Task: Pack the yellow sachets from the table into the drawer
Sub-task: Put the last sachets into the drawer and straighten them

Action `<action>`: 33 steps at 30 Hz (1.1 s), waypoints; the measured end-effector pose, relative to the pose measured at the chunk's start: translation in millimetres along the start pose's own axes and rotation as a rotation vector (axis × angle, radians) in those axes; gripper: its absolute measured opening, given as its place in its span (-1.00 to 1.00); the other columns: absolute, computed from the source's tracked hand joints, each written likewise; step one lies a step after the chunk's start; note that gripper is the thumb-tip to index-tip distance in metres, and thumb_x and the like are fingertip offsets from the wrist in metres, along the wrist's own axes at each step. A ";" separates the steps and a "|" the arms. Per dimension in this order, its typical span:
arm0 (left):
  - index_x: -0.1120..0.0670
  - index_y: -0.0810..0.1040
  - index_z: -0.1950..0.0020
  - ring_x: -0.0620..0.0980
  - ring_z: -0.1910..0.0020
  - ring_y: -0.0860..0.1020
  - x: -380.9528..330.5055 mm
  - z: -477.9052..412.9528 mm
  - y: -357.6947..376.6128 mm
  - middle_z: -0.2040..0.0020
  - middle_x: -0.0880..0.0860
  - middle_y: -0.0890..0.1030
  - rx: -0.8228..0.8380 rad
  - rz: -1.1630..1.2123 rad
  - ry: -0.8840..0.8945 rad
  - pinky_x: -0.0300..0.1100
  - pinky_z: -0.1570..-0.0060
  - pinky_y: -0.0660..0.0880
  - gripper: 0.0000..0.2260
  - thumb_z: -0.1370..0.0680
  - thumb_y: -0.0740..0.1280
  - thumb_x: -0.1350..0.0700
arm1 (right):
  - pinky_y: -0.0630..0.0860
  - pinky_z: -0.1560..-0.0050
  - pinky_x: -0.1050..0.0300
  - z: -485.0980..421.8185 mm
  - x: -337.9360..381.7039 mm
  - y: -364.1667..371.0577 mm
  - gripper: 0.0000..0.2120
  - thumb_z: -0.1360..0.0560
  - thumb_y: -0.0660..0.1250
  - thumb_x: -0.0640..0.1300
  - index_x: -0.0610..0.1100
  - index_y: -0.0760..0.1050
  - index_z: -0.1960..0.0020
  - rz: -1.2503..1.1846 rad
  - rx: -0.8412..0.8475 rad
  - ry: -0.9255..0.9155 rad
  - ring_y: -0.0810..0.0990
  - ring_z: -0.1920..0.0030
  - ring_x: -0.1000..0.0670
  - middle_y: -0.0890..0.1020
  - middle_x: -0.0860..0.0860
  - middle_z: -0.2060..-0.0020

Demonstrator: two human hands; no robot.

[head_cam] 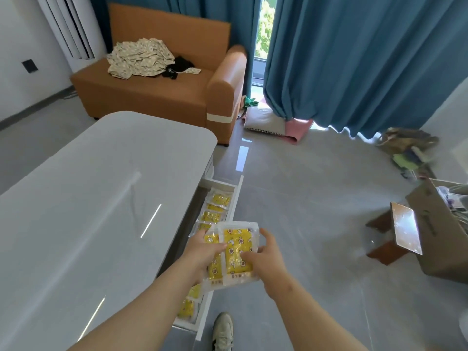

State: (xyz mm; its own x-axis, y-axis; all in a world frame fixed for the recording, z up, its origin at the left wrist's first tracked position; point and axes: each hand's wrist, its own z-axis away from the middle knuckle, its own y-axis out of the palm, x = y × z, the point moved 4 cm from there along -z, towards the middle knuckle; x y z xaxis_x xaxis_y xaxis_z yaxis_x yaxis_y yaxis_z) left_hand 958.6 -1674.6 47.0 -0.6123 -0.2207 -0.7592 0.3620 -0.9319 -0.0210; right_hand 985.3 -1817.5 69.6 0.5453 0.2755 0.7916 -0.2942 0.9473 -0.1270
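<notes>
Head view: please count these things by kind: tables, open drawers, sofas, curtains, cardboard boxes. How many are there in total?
table: 1
drawer: 1
sofa: 1
curtains: 2
cardboard box: 1
Total: 6

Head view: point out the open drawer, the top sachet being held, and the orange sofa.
drawer [235,198], head view, white front panel.
top sachet [238,249], head view, yellow middle.
orange sofa [141,97], head view, seat cushion.
</notes>
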 end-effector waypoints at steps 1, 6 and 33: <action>0.05 0.44 -0.13 0.10 0.10 0.63 -10.6 -12.9 2.6 0.03 0.11 0.63 0.004 -0.005 -0.004 0.08 0.07 0.58 -0.74 -0.49 0.38 0.25 | 0.48 0.50 0.30 -13.2 11.4 -2.3 -0.36 -0.49 0.31 -0.38 -0.02 0.16 -0.45 0.002 0.010 0.003 0.59 0.27 0.08 0.55 0.02 0.18; 0.02 0.45 -0.03 0.07 0.17 0.62 -64.3 -73.0 19.3 0.12 0.10 0.62 0.021 0.062 -0.069 -0.09 0.22 0.55 -0.93 -0.59 0.22 0.17 | 0.53 0.38 0.19 -81.1 63.5 -16.9 -0.66 -0.47 0.28 -0.39 -0.07 0.42 -0.15 0.038 0.035 0.028 0.62 0.23 -0.01 0.58 -0.07 0.14; 0.07 0.38 -0.06 -0.05 0.33 0.40 -65.3 -261.4 1.3 0.23 0.04 0.47 -0.833 0.328 -0.466 -0.21 0.38 0.32 -0.89 -0.54 0.22 0.17 | 0.49 0.27 0.20 -459.0 153.7 32.6 -0.83 -0.61 0.10 -0.26 -0.21 0.47 -0.05 0.874 0.600 0.022 0.60 0.10 -0.06 0.61 -0.11 0.09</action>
State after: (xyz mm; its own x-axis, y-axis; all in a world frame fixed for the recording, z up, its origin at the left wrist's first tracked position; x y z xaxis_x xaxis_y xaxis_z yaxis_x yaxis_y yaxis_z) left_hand 1182.8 -1586.1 -73.4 -0.5434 -0.6864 -0.4832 0.8286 -0.3466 -0.4396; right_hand 1419.7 -1669.2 -87.2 -0.0306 0.8305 0.5562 -0.9271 0.1844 -0.3264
